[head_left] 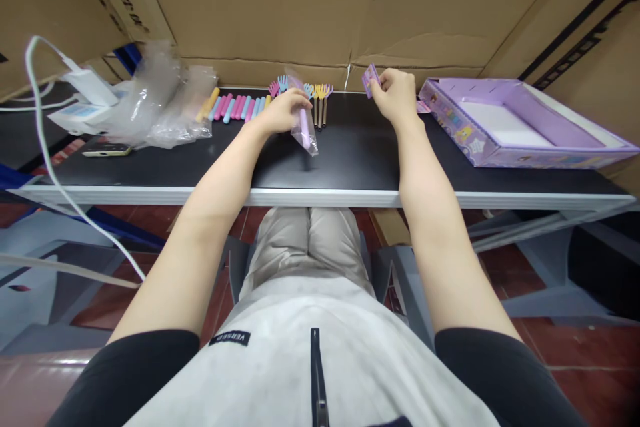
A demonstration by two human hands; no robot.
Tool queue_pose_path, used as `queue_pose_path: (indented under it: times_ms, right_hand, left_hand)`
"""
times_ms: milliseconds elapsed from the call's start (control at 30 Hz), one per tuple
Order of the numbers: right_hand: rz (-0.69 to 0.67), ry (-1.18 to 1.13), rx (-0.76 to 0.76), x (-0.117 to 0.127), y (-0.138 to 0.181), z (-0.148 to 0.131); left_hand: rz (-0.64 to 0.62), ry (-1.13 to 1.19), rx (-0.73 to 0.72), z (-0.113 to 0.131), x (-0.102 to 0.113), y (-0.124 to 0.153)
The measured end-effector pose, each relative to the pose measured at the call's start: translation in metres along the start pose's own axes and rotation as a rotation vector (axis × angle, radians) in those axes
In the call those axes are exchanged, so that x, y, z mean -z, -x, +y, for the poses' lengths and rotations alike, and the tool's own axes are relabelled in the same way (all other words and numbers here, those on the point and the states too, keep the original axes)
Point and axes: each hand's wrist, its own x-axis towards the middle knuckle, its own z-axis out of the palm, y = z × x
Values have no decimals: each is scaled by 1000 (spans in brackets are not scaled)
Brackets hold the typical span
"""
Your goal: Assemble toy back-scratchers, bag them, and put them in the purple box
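Note:
My left hand [285,111] is closed on a clear plastic bag [311,141], with a lilac stick-shaped handle [304,125] inside it. Between the fingers of my right hand [397,95] is a small purple printed card [371,80], held up above the table. Just past the bag lie several small hand-shaped forks [321,95] in yellow, blue and purple on metal stems. Pink and blue hand-shaped heads [279,85] show behind my left hand. A row of pink, blue and yellow handles [240,108] lies to its left, partly covered by my wrist.
A purple printed box tray [477,155] stands at the right, with a pink card [423,107] beside it. Crumpled clear bags [160,107], a phone-like object [107,149] and a white charger [91,84] with its cable are on the left. Cardboard [300,7] walls the back.

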Motion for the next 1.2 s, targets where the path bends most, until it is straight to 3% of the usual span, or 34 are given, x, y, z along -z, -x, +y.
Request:
queue_pose_path:
  times_ms: [100, 400, 733, 1000, 1200]
  right_hand:
    - [-21, 22, -29, 0, 1, -1]
    - [5, -20, 143, -11, -11, 15]
    - [31, -61, 245, -30, -33, 34]
    - [39, -101, 317, -38, -42, 45]
    - [52, -44, 303, -35, -38, 39]
  left_hand:
    - [-21, 24, 20, -1, 4, 1]
    - [12, 178, 125, -12, 9, 4]
    - [70, 698, 476, 27, 20, 12]
    - [103, 782, 453, 29, 24, 13]
    - [264, 787, 407, 25, 18, 2]
